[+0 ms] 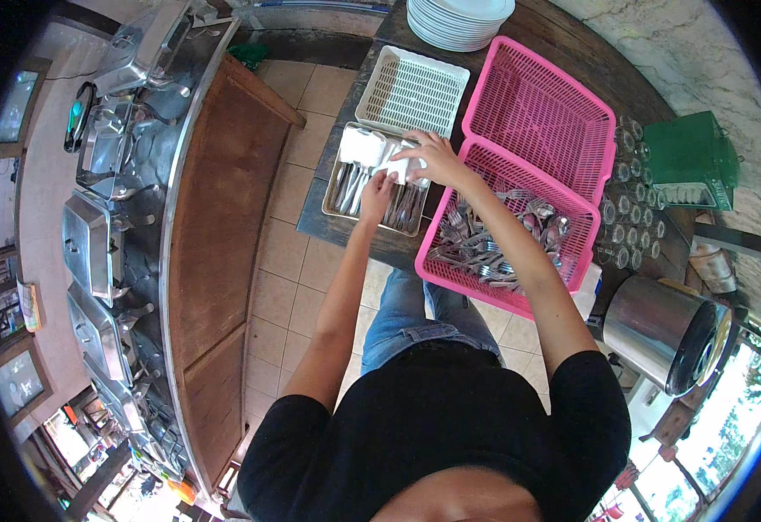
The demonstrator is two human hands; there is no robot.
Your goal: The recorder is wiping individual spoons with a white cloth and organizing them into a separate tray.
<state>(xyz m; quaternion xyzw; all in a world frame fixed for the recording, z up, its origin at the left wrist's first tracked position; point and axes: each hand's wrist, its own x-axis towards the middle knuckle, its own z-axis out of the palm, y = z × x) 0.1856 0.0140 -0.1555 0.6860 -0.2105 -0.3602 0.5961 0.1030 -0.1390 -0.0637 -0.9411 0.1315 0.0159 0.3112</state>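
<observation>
A shallow cutlery tray (406, 230) lies before me on the dark wooden table, with metal cutlery (353, 189) and a stack of white paper napkins (361, 147) in it. Above it, my left hand (376, 194) pinches the lower end of a white napkin (396, 169). From the right, my right hand (438, 160) reaches over with its thumb and a finger at the same napkin. Whether a utensil is inside the napkin cannot be made out. Below my right forearm, a pink plastic basket (508, 297) holds many loose forks and spoons (485, 251).
A white slotted basket (413, 91) and stacked white plates (459, 26) stand farther back. Beside another pink basket (540, 111) are several upturned glasses (628, 202), a green box (690, 156) and a steel dispenser (658, 333). Chafing dishes (87, 245) line the counter at left.
</observation>
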